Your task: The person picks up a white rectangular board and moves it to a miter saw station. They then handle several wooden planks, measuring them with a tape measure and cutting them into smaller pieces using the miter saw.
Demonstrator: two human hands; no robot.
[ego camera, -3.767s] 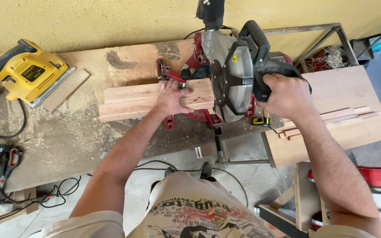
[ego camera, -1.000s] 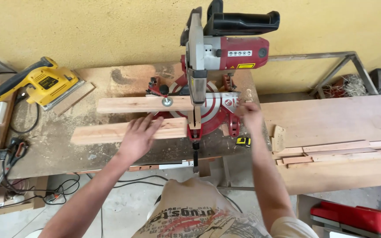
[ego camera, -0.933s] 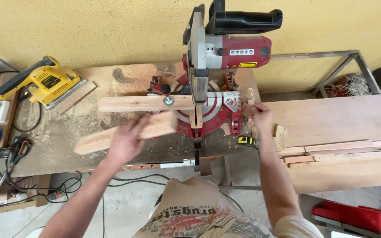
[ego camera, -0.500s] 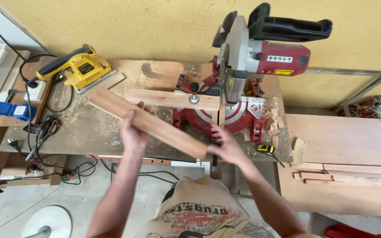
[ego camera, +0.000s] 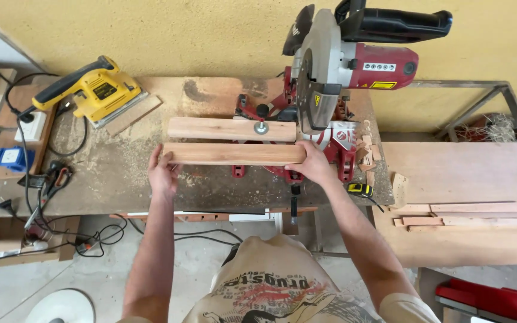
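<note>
I hold a light wooden board (ego camera: 234,154) flat and crosswise over the workbench, just in front of the saw's fence. My left hand (ego camera: 163,171) grips its left end and my right hand (ego camera: 313,164) grips its right end. A second board (ego camera: 230,128) lies behind it, pinned by a clamp knob (ego camera: 262,127). The red and black mitre saw (ego camera: 354,60) stands raised at the right, its blade guard above the right end of both boards.
A yellow power sander (ego camera: 94,91) sits at the bench's back left, with cables, a blue plug and pliers (ego camera: 52,179) at the left edge. Small offcuts (ego camera: 369,157) lie right of the saw. Thin wood strips (ego camera: 468,214) rest on a plywood sheet at right.
The board was tilted diagonally half a second ago; now it lies level and parallel to the clamped board. My right hand has moved from under the board to its right end.
</note>
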